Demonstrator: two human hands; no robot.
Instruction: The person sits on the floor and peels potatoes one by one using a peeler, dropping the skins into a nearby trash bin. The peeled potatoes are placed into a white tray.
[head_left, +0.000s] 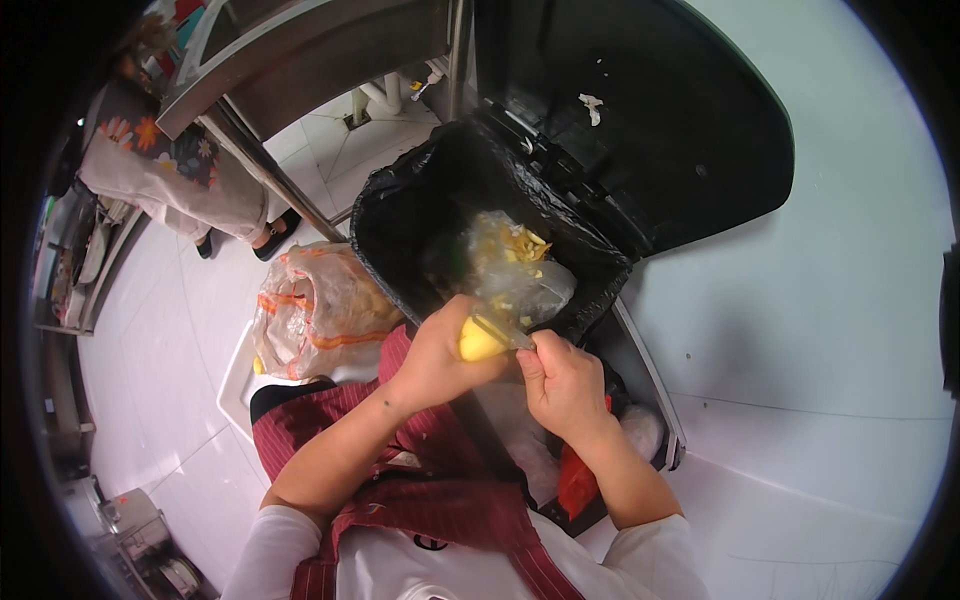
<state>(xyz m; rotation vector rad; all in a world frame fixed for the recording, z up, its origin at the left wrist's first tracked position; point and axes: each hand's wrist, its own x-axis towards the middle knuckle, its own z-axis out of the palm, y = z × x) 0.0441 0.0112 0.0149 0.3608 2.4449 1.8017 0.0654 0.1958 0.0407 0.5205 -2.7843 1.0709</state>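
Observation:
My left hand (442, 360) is closed around a peeled yellow potato (480, 339), near the front rim of a black lined trash bin (390, 225). In my right hand (559, 382) is a peeler (520, 339), seen blurred, with its blade end against the potato's right side. Below both hands, inside the bin, lie yellowish peelings (529, 246) and clear plastic bags (544, 289). A clear sack with orange stripes (322, 315), with yellowish produce inside, rests left of the bin on a white tray (236, 375).
The bin's black lid (675, 135) stands open against the pale wall. A steel table (330, 60) with tubular legs is behind the bin. Another person's legs (180, 187) stand at the upper left. A red plastic bag (577, 480) lies below my right forearm.

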